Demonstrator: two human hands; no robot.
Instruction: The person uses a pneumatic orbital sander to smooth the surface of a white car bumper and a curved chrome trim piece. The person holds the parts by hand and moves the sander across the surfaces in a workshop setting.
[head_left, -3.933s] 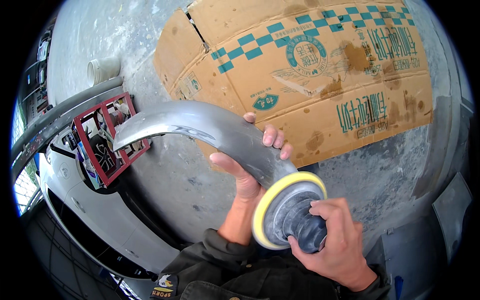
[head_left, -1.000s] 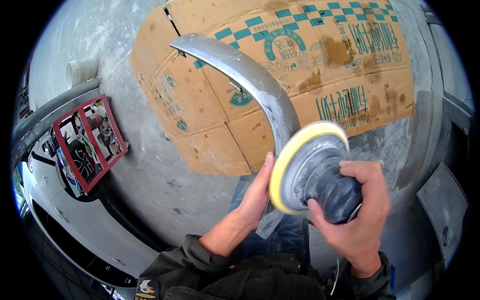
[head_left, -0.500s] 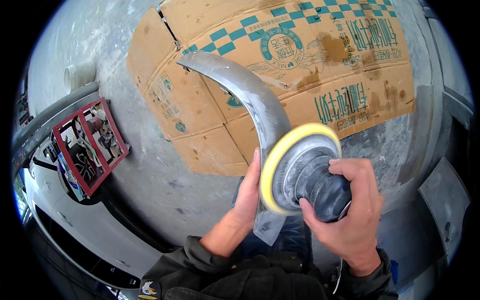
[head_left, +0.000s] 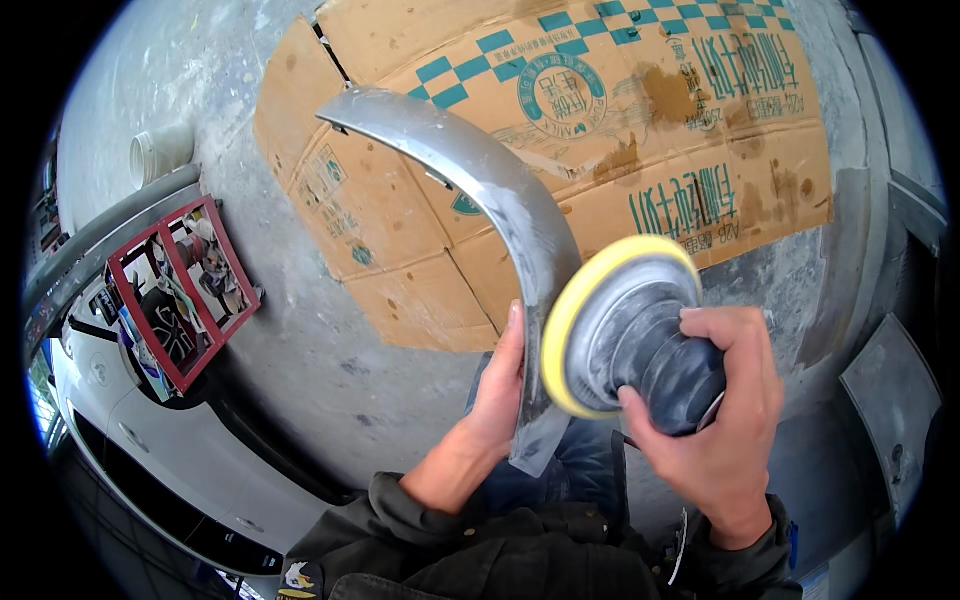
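My left hand [head_left: 497, 385] is closed around the lower part of a curved grey wheel-arch trim [head_left: 520, 190], its thumb along the near-left edge. The trim arcs up and away to the left, with scuffed, dull patches on its outer face and small clips on the inner edge. Gripped in my right hand [head_left: 725, 415] is a dusty black disc sander [head_left: 665, 350] with a yellow-rimmed round pad [head_left: 556, 345]. The pad is tilted toward the trim, close by its right side; whether its rim touches cannot be told. My palm hides part of the sander's body.
Flattened brown cardboard [head_left: 420, 270] with stains lies on the grey floor [head_left: 290, 400] beyond the trim. To the left are a red-framed tool cart [head_left: 215, 345], a white bucket [head_left: 160, 152] and a light-coloured car [head_left: 160, 440]. A grey panel [head_left: 895, 410] leans at the right.
The disc sander has shifted right and slightly up in my right hand, off the trim's face. The trim's far end has swung left and a little up, with my left hand still holding it.
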